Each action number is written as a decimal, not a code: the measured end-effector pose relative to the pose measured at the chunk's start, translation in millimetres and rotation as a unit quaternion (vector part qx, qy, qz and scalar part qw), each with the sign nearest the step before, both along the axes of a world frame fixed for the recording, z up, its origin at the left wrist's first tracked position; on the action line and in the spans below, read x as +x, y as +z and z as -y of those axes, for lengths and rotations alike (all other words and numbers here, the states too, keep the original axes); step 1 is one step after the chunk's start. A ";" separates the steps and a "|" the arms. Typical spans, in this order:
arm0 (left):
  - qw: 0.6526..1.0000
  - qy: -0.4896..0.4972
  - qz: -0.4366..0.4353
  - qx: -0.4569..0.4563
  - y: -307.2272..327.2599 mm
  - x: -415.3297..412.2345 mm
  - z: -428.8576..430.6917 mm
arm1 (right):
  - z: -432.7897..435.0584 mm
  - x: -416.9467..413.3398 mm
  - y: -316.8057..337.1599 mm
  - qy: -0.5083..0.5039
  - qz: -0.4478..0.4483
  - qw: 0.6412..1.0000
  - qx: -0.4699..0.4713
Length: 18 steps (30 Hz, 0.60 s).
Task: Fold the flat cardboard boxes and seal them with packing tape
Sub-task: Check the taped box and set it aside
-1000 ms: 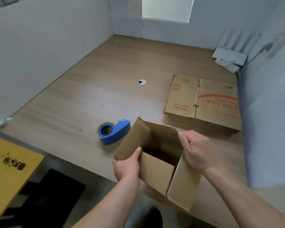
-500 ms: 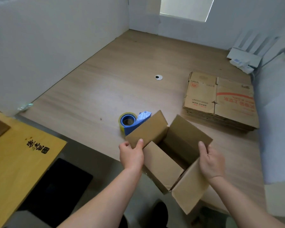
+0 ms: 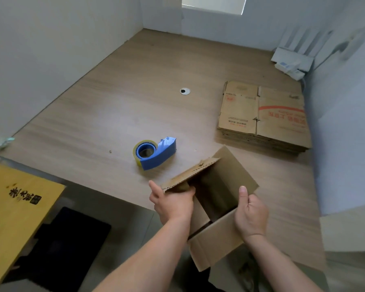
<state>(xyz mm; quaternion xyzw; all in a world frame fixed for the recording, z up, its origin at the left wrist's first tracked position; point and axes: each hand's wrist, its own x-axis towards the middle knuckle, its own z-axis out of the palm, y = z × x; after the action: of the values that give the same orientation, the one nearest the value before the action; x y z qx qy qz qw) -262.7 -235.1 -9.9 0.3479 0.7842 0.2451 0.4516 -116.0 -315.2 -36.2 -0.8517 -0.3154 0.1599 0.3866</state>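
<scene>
**Half-opened box held in both hands at the table's near edge**

Seen from the person's side, with twelve o'clock at the far wall, the cardboard box (image 3: pixel 219 241) sat at about six o'clock on the table (image 3: pixel 114 102). It was opened out into a tube and tilted, hanging partly past the near edge. Its open mouth faced up toward the person, and one lower flap hung down below the table line.

The left hand (image 3: pixel 173 202) gripped the left-side flap (image 3: pixel 190 174). Its fingers were curled beneath the cardboard and its thumb lay along the outer side, holding that flap raised and nearly level. The right hand (image 3: pixel 251 213) held the box's right wall at its near edge, thumb pointing straight up against the cardboard and the fingers curled in. How far those fingers wrapped behind the panel I could not tell.

From the box, the blue tape dispenser (image 3: pixel 154 153) lay at roughly eleven o'clock, close by but not touching, with a roll of clear tape loaded in it. The stack of flat boxes (image 3: pixel 261 116) rested at about one o'clock, well apart from the hands, with red print on the top sheet.

A small round grommet (image 3: pixel 185 91) sat in the table further off toward twelve. A white device (image 3: pixel 291 62) stood in the far right corner. Off the table at eight o'clock were a yellow box (image 3: pixel 13 197) and a dark mat (image 3: pixel 67 245) on the floor.
</scene>
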 end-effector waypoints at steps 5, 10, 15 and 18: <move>0.996 0.008 0.091 -0.022 14.9 -3.3 -6.3 | -8.5 7.7 1.2 0.017 -0.029 0.999 0.007; 0.977 -0.108 0.186 0.004 38.6 -42.8 -18.8 | -23.2 25.8 11.2 0.024 -0.046 0.999 -0.015; 0.985 -0.162 0.058 0.027 40.6 -65.3 -32.1 | -48.2 29.5 35.9 0.177 0.005 0.979 -0.099; 0.976 -0.205 -0.024 0.065 38.5 -78.7 -41.3 | -63.8 29.7 51.1 0.262 0.032 0.947 -0.183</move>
<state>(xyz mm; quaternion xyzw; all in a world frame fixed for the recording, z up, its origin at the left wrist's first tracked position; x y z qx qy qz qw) -341.5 -193.7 28.6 0.5353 0.6892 0.1896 0.4500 -86.3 -251.3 14.9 -0.7997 -0.5051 0.2832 0.1587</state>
